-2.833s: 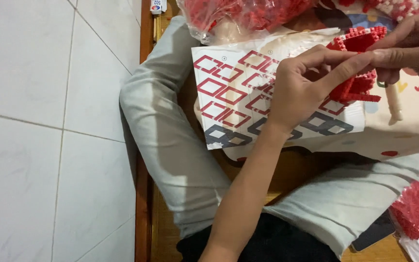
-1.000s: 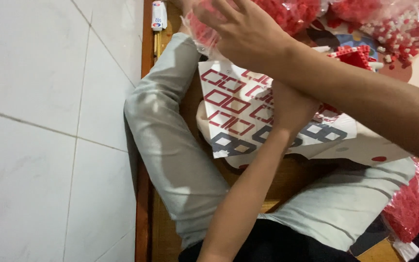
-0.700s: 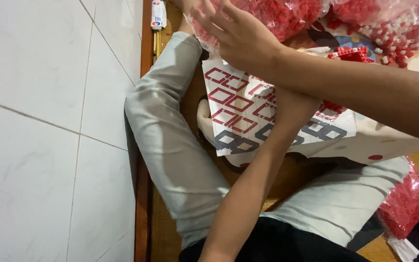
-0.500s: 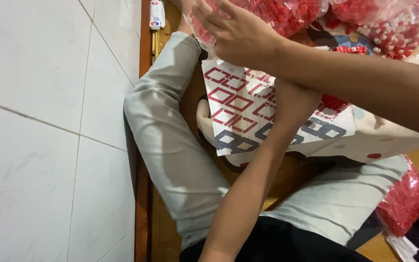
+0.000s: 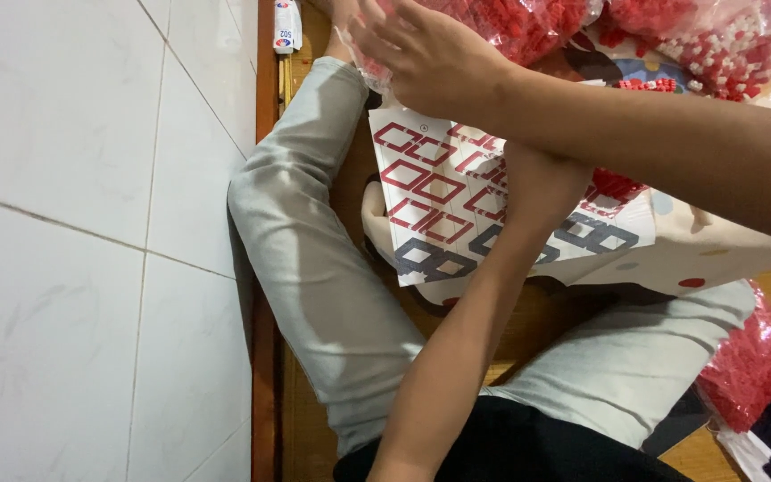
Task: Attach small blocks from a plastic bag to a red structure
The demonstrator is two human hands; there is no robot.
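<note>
Red-brick bag (image 5: 501, 22) at 12 o'clock under the spread right hand (image 5: 426, 54); left hand hidden, grip untellable.

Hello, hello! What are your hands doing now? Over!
Right hand reaching across, fingers on clear plastic bag of small red pieces. Left hand hidden beneath right forearm, over white sheet printed with red diamond outlines.

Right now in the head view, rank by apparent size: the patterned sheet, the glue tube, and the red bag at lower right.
1. Patterned sheet, though arms cover part.
2. Red bag, cut off by the frame edge.
3. Glue tube, smallest and farthest away.
</note>
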